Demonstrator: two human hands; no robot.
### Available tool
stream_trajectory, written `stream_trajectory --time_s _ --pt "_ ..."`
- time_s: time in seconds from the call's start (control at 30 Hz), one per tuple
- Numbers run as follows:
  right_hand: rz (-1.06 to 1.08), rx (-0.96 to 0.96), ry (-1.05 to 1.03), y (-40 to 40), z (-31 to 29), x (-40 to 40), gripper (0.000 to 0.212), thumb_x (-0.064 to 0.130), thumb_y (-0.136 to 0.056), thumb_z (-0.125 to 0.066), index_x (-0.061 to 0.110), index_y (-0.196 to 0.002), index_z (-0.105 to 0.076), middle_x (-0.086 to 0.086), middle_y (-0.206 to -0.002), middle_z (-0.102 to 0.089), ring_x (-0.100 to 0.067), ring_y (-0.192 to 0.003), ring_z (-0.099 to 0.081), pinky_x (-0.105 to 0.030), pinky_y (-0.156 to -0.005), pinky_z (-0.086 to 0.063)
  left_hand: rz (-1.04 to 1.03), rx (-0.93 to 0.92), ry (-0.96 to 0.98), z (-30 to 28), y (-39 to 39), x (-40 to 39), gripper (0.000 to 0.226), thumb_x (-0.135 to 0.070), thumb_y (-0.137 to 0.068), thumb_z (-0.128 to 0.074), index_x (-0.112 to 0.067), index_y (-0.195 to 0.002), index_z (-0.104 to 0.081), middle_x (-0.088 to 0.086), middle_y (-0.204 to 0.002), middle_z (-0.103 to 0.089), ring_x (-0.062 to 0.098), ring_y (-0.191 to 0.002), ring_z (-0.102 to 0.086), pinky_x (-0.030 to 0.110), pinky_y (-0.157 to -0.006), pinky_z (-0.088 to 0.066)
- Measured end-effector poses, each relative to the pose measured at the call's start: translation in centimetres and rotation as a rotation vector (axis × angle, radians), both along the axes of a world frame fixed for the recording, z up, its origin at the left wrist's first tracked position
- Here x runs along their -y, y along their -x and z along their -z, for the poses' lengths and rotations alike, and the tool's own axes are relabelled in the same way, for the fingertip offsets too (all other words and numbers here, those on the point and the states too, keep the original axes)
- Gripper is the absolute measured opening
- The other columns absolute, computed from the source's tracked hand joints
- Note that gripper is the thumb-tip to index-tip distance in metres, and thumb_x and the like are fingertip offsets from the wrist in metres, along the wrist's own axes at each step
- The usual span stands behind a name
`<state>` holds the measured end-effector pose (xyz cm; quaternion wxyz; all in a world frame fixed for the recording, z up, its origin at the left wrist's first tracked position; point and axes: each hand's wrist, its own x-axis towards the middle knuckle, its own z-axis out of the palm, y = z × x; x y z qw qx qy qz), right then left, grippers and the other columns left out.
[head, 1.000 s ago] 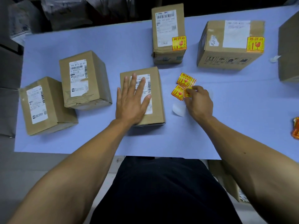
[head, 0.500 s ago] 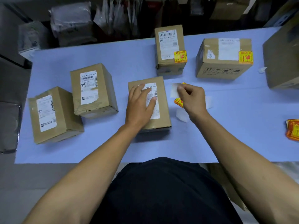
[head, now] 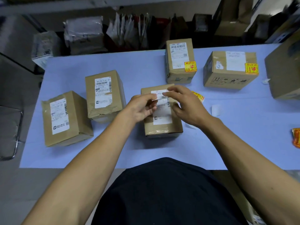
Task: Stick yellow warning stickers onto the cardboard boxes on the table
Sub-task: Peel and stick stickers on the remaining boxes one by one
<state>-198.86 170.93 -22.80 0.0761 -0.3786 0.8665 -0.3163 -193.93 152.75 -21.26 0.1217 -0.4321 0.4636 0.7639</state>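
item: sticker application, middle box. we have both hands raised over the middle box (head: 162, 125), which sits at the near centre of the counter (head: 129, 153). our left hand (head: 140, 108) and right hand (head: 186, 106) each pinch an end of a small pale strip (head: 159, 99) between thumb and fingertips; it reads as a sticker on its backing, seen from the blank side, though blur keeps us from being sure. we judge the step in hand to be peeling.

stock on the counter:
- two far boxes, already marked: the far centre box (head: 179, 62) carries a yellow sticker (head: 190, 66), and the far right box (head: 227, 70) carries another (head: 251, 68).
- two unmarked boxes at left: the left-centre box (head: 104, 95) and the near-left box (head: 65, 119).
- loose yellow stickers (head: 198, 95) just right of the middle box, partly hidden by our right hand.
- a discarded white backing (head: 216, 110) further right.
- a red and yellow pack (head: 296, 138) at the right edge.
- part of a large box (head: 284, 75) at the far right.

handling note: we should lift one corner of the backing with a fingernail, keep the adhesive side off our fingertips, and hold the sticker by its edge. we then lay it on bare cardboard beside the white shipping label, as on the two far boxes, not over the barcode, and smooth it from one edge across so no crease forms.
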Motion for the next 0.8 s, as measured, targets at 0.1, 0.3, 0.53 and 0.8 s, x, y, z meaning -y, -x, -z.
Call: stream_trajectory --time_s 0.1,0.3,0.53,0.8 --pt "0.027 -0.072 0.017 -0.2 -0.3 0.9 0.019 0.018 -0.089 -0.064 0.012 -0.105 -0.073 -0.005 -0.109 -0.069 -0.028 -0.100 -0.062 -0.043 -0.079 -0.053 -0.022 0.028 -0.080 -0.1 0.0 0.5 0.012 -0.002 -0.092 -0.060 -0.008 -0.082 -0.062 0.005 -0.071 -0.054 0.006 -0.041 -0.054 0.017 -0.043 -0.050" --pt "0.337 0.700 0.252 -0.3 -2.0 2.3 0.020 0.019 -0.097 -0.062 0.013 -0.077 -0.064 -0.003 -0.073 -0.069 -0.019 -0.072 -0.065 -0.038 -0.073 -0.054 0.125 -0.004 0.134 -0.1 -0.6 0.5 0.032 -0.044 -0.098 -0.054 -0.014 -0.097 -0.065 0.004 -0.077 -0.063 0.013 -0.054 -0.055 0.025 -0.050 -0.049" --pt "0.422 1.053 0.403 0.3 -3.0 1.8 0.019 0.016 -0.099 -0.059 0.013 -0.081 -0.062 -0.003 -0.070 -0.064 -0.013 -0.064 -0.062 -0.025 -0.064 -0.056 0.240 -0.266 0.173 -0.8 -1.3 -0.1 0.009 -0.016 -0.097 -0.061 -0.013 -0.092 -0.068 0.000 -0.076 -0.066 0.010 -0.057 -0.054 0.024 -0.059 -0.046" --pt "0.465 0.992 0.462 0.7 -3.8 1.6 0.011 0.011 -0.095 -0.064 0.011 -0.084 -0.063 -0.002 -0.074 -0.067 -0.013 -0.065 -0.065 -0.028 -0.064 -0.057 0.325 -0.303 0.259 -1.2 -1.5 -0.1 0.006 -0.013 -0.095 -0.064 -0.014 -0.095 -0.070 0.009 -0.092 -0.066 0.013 -0.067 -0.056 0.026 -0.065 -0.047"
